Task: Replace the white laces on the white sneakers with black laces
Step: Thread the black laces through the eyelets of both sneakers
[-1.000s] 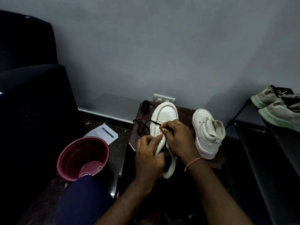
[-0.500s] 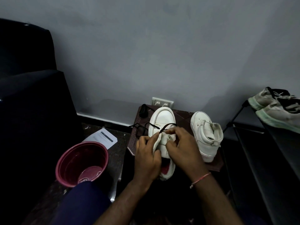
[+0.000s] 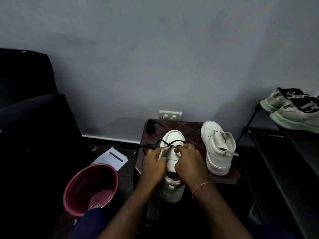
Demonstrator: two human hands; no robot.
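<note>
The worktop (image 3: 189,128) is small and dark, its back edge against the wall just below a socket (image 3: 170,115). Two white shoes take up most of it. The shoe (image 3: 173,137) under the hands points toe-first at the wall, and its heel hangs out over the near edge. The second shoe (image 3: 217,147) stands upright near the right edge, with only a narrow strip of bare top between the pair. A dark bundle (image 3: 150,125) (a spare lace, it seems) lies at the back left corner.

To the left, lower down, a red bucket (image 3: 76,185) sits near a paper (image 3: 112,157); beyond them is a dark armchair (image 3: 25,118). To the right stands a black rack (image 3: 250,125) bearing grey shoes (image 3: 293,111).

The left hand (image 3: 153,164) has its fingers curled, pinching the left eyelet flap of the shoe. The right hand (image 3: 189,163), a red thread at its wrist, is curled too, its fingertips pinching the black lace (image 3: 165,144) at the right side of the shoe. The lace crosses over the front of the shoe, and its loose end trails off to the left across the worktop.
</note>
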